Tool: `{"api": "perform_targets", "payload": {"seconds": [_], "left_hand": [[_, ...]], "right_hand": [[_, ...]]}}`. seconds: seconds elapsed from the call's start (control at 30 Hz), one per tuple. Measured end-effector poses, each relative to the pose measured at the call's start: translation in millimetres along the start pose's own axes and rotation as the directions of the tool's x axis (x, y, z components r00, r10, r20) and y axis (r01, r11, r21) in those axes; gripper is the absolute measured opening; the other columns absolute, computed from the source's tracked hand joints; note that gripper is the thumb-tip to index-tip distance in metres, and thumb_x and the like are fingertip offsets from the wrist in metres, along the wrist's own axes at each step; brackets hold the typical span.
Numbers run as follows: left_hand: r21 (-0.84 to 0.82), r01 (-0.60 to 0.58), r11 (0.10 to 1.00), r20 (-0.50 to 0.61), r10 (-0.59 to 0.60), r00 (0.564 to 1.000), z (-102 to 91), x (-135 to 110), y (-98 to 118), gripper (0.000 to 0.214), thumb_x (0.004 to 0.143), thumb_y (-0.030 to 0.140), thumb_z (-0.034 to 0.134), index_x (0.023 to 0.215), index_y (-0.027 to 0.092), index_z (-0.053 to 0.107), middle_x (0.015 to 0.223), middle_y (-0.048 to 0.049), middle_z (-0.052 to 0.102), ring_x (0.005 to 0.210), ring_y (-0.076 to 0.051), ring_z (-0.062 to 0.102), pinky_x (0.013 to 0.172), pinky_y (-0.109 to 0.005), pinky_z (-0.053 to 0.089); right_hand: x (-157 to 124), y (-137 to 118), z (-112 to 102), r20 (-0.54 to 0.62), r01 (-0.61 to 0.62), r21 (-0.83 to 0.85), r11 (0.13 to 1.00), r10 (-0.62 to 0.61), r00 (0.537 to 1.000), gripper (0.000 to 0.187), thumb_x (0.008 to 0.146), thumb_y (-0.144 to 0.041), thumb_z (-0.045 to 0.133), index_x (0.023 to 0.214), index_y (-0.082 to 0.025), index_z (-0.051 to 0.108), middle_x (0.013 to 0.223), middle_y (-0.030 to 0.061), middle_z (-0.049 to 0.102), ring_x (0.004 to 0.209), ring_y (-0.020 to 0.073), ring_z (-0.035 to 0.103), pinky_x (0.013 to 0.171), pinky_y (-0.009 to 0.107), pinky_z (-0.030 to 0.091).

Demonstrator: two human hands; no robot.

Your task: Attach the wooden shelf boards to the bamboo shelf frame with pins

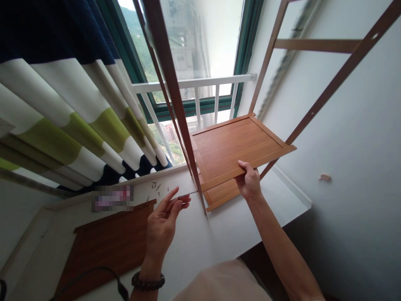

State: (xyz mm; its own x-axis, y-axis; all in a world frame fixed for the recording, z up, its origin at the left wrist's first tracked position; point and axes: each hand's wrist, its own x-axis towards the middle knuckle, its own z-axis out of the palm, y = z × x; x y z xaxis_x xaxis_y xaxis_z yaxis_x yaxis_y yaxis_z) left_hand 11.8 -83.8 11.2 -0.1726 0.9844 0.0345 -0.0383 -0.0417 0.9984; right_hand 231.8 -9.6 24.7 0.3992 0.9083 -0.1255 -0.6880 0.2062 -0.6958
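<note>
My left hand (164, 219) is closed, its thumb and fingers pinching a thin metal hex key (189, 193). The key's far end meets the brown upright post (180, 96) of a wooden shelf rack, level with the shelf edge. My right hand (249, 180) grips the near edge of the upper shelf panel (238, 140), thumb on top and fingers hidden underneath. This panel spans between the left post and the right-hand frame (316, 108). Beneath it, a lower shelf panel (224, 194) is partly hidden.
Several screws (158, 188) lie on the white surface (213, 242) left of the rack. Nearby are a loose brown panel (109, 246), a blurred-out packet (112, 197) and a black cable (94, 271). A striped curtain (78, 117), window and white railing (216, 81) stand behind; a wall is right.
</note>
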Motion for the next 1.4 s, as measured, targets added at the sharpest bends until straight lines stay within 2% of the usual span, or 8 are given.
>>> {"api": "perform_targets", "payload": {"seconds": [0.1, 0.33, 0.47, 0.63, 0.97, 1.07, 1.2, 1.4], "left_hand": [[-0.015, -0.028, 0.999, -0.013, 0.028, 1.0, -1.7, 2, -2, 0.023, 0.074, 0.024, 0.062, 0.096, 0.017, 0.061, 0.082, -0.0048, 0.069, 0.076, -0.019, 0.066, 0.073, -0.035, 0.056], [0.076, -0.34, 0.937, -0.117, 0.347, 0.931, -2.6, 11, -10, 0.009, 0.063, 0.019, 0.071, 0.072, 0.021, 0.069, 0.085, -0.0007, 0.056, 0.074, -0.012, 0.058, 0.068, -0.026, 0.054], [0.042, -0.22, 0.974, -0.096, 0.224, 0.97, -0.6, 10, -14, 0.015, 0.067, 0.021, 0.068, 0.082, 0.021, 0.068, 0.078, -0.0002, 0.059, 0.062, -0.01, 0.056, 0.06, -0.025, 0.051], [-0.009, -0.088, 0.996, -0.145, 0.086, 0.986, 4.5, 5, -14, 0.023, 0.071, 0.029, 0.064, 0.089, 0.015, 0.068, 0.086, -0.0073, 0.068, 0.07, -0.016, 0.063, 0.067, -0.031, 0.053], [-0.106, -0.124, 0.987, -0.146, 0.107, 0.983, 13.2, 2, 0, 0.024, 0.071, 0.02, 0.066, 0.092, 0.019, 0.056, 0.085, -0.004, 0.07, 0.073, -0.019, 0.067, 0.069, -0.037, 0.056], [-0.046, -0.224, 0.974, -0.152, 0.215, 0.965, 10.3, 3, -4, 0.009, 0.07, 0.018, 0.066, 0.077, 0.017, 0.062, 0.09, -0.0042, 0.066, 0.079, -0.017, 0.064, 0.071, -0.033, 0.055], [0.055, -0.358, 0.932, -0.187, 0.362, 0.913, 5.4, 6, -9, 0.011, 0.061, 0.015, 0.072, 0.07, 0.02, 0.068, 0.087, -0.0002, 0.058, 0.082, -0.013, 0.057, 0.07, -0.024, 0.051], [-0.014, -0.199, 0.98, -0.138, 0.195, 0.971, 6.1, 4, -13, 0.014, 0.071, 0.024, 0.065, 0.083, 0.02, 0.069, 0.068, 0.0005, 0.064, 0.058, -0.01, 0.054, 0.06, -0.025, 0.048]], "right_hand": [[0, 0, 2, 0.018, -0.006, -0.017, 1.0, 0.007, 1.0, 0.022, 0.059, -0.016, 0.067, 0.079, -0.018, 0.056, 0.063, -0.0075, 0.055, 0.056, 0.008, 0.055, 0.052, 0.021, 0.05], [4, 9, -5, -0.065, -0.096, -0.008, 0.995, 0.095, 0.993, 0.02, 0.056, -0.014, 0.068, 0.072, -0.016, 0.055, 0.059, -0.0059, 0.056, 0.054, 0.009, 0.055, 0.049, 0.022, 0.05], [4, 10, -6, -0.076, -0.096, 0.0, 0.995, 0.096, 0.992, 0.02, 0.055, -0.015, 0.068, 0.07, -0.015, 0.055, 0.063, -0.0046, 0.058, 0.057, 0.0101, 0.056, 0.05, 0.022, 0.05], [1, 5, -1, -0.049, -0.016, -0.013, 1.0, 0.016, 0.999, 0.025, 0.056, -0.016, 0.067, 0.079, -0.018, 0.056, 0.066, -0.0061, 0.058, 0.058, 0.0096, 0.056, 0.051, 0.022, 0.05], [0, 6, 0, -0.029, -0.029, -0.021, 0.999, 0.029, 0.999, 0.022, 0.058, -0.015, 0.067, 0.077, -0.018, 0.056, 0.062, -0.0068, 0.055, 0.056, 0.0087, 0.055, 0.051, 0.021, 0.05], [1, 6, -1, -0.023, -0.044, -0.012, 0.999, 0.044, 0.999, 0.019, 0.059, -0.015, 0.067, 0.075, -0.017, 0.057, 0.062, -0.0065, 0.055, 0.056, 0.0084, 0.055, 0.051, 0.021, 0.051], [0, 6, -2, -0.028, -0.031, -0.017, 0.999, 0.031, 0.999, 0.019, 0.059, -0.015, 0.067, 0.075, -0.016, 0.057, 0.066, -0.0058, 0.057, 0.059, 0.0089, 0.056, 0.052, 0.021, 0.051], [1, 6, -2, -0.038, -0.037, -0.035, 0.999, 0.035, 0.999, 0.02, 0.057, -0.016, 0.068, 0.074, -0.016, 0.057, 0.066, -0.005, 0.058, 0.058, 0.0101, 0.057, 0.05, 0.022, 0.05]]}}
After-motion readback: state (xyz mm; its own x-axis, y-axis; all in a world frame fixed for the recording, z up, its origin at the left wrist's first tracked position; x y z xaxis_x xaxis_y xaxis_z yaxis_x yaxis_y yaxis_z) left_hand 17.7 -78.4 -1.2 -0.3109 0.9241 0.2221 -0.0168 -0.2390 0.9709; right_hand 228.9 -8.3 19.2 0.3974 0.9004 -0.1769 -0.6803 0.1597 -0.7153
